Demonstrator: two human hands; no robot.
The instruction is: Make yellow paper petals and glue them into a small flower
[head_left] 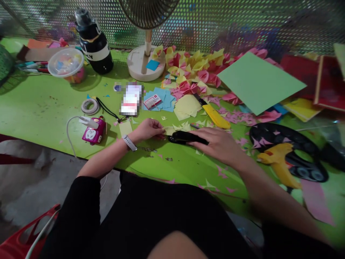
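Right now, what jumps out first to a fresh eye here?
The bright green table and the heap of pink and yellow folded paper pieces at its far middle. Nearer, the right hand presses a black stapler while the left hand pinches a pale yellow paper piece at its tip. A yellow glue gun lies right.

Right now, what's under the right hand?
The right hand presses a black stapler onto the green table. The left hand pinches pale yellow paper at its nose. The stapler's rear is covered.
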